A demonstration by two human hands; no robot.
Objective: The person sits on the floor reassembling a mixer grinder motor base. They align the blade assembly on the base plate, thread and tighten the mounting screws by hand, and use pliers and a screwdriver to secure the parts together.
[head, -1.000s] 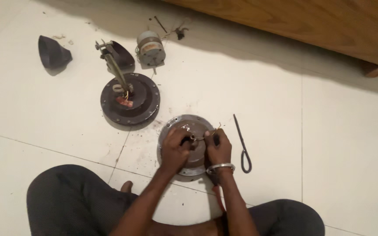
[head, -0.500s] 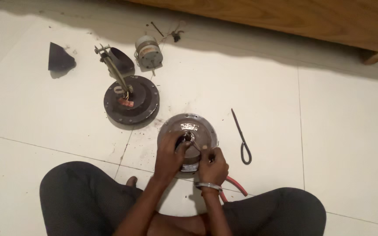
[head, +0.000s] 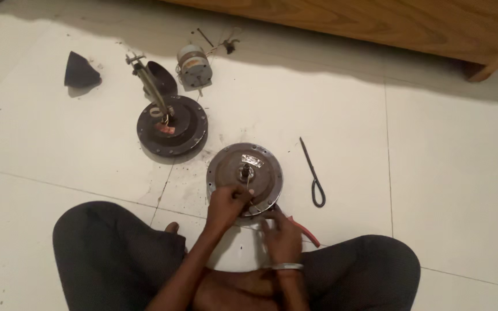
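Since a second ago both hands have drawn back from the middle of the round motor housing to its near edge, the right hand dropping lowest, and the view has tilted to show more of the crossed legs.

A wooden furniture base (head: 376, 29) runs along the top of the view above a white tiled floor (head: 445, 173). The person sits cross-legged in dark trousers (head: 110, 253) at the bottom.

Between the knees and the middle of the floor lies the round motor housing (head: 244, 173), a dark metal disc lying flat, its short central shaft pointing straight up at the camera. Further away and to the left sits a second motor disc (head: 172, 128), also flat, with a metal rod (head: 148, 86) rising from its centre and leaning up and to the left.

The left hand (head: 226, 206) rests on the near rim of the housing, fingers curled and pinching a thin wire. The right hand (head: 280, 233), wearing a metal bangle, is closed around red-handled pliers (head: 306, 230) just beside the rim.

A small cylindrical motor (head: 193, 64) stands near the furniture. A black cone-shaped cover (head: 79, 71) lies far left. A thin black looped tool (head: 312, 173) lies right of the housing, its long axis running near to far, loop end nearest.
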